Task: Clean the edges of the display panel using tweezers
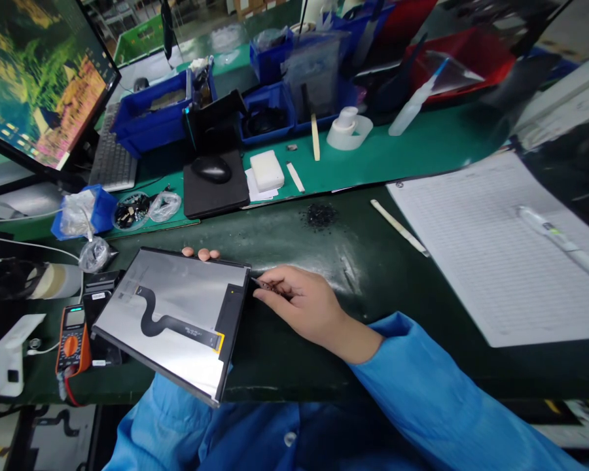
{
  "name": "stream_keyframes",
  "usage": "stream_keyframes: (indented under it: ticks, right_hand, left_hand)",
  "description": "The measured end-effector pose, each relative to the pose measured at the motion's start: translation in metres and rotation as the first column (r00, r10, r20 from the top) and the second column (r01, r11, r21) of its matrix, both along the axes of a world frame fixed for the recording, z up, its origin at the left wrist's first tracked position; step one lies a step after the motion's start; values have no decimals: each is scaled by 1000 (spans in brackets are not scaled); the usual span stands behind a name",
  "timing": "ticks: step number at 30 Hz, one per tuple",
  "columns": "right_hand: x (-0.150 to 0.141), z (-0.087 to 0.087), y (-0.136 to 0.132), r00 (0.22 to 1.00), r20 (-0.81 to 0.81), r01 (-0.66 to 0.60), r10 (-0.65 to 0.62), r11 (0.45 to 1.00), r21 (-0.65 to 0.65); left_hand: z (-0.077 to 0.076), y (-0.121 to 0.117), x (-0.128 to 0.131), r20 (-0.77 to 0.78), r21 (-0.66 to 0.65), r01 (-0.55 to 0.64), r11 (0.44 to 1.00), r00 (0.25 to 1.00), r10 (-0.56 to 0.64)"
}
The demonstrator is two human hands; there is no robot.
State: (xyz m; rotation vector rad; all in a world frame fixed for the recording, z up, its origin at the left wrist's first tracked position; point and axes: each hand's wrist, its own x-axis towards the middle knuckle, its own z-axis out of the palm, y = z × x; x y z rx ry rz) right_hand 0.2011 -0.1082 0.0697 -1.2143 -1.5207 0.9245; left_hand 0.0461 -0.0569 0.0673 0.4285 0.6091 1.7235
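Observation:
A tablet-sized LCD panel is tilted above the bench, its silver back facing up. A black flex cable curves across that back, ending near a yellow-edged patch. My left hand grips the panel from underneath; only several fingertips show over the far edge, and the palm is hidden. At the panel's right edge, my right hand pinches a slim tool with a metal tip and reddish-brown markings. The tip is at or very near the black border; I cannot tell whether it touches.
Black scraps are heaped beyond my right hand. An orange multimeter lies left of the panel. Paper sheets and a white stick are on the right. Blue bins, a mouse and a tape roll line the back.

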Motion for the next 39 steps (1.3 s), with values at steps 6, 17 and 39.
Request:
stream_keyframes:
  ticks: [6,17,39]
  right_hand:
    - [1,2,1,999,-14,-39,40,998,51]
    - [1,1,0,999,-32,-38,39,999,33]
    - [0,0,-2,999,-6,-42,42,999,30]
  left_hand:
    - [5,-3,-4,27,-90,23,996,999,-21]
    - [7,-2,-4,24,-128,37,991,999,-34]
    - [-9,-3,-5,53,71,121,990,991,-125]
